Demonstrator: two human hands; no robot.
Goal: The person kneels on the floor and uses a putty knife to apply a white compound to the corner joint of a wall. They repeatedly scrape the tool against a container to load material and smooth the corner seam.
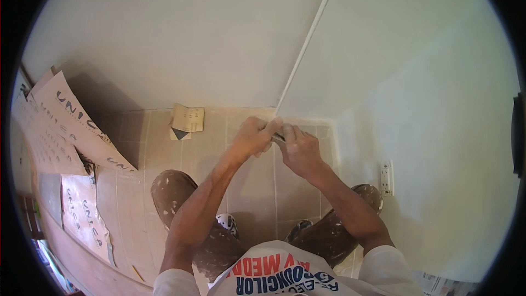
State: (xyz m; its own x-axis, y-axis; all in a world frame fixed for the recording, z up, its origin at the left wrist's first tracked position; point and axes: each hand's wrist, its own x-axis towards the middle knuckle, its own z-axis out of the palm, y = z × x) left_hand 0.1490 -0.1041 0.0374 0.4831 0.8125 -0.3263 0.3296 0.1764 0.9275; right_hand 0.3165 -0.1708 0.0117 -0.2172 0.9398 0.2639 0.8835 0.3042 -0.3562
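Observation:
My left hand [256, 137] and my right hand [300, 148] meet in front of me, low near the corner where the walls join the floor. Between them is a small, flat, grey-dark piece [279, 138], mostly hidden by my fingers; it looks like folded sandpaper. Both hands have their fingers closed around it. Whitish dust covers the fingers. Left of my hands, on the floor by the wall, lie folded tan sandpaper sheets [189, 119] with a dark grit side showing at one corner.
A white strip [309, 41] runs up the wall corner. The right wall carries a white socket outlet [387, 178]. Large printed paper sheets [82, 115] lean and lie at the left. A yellow pencil-like stick [137, 273] lies on the tiled floor [249, 186]. My bent knees flank my arms.

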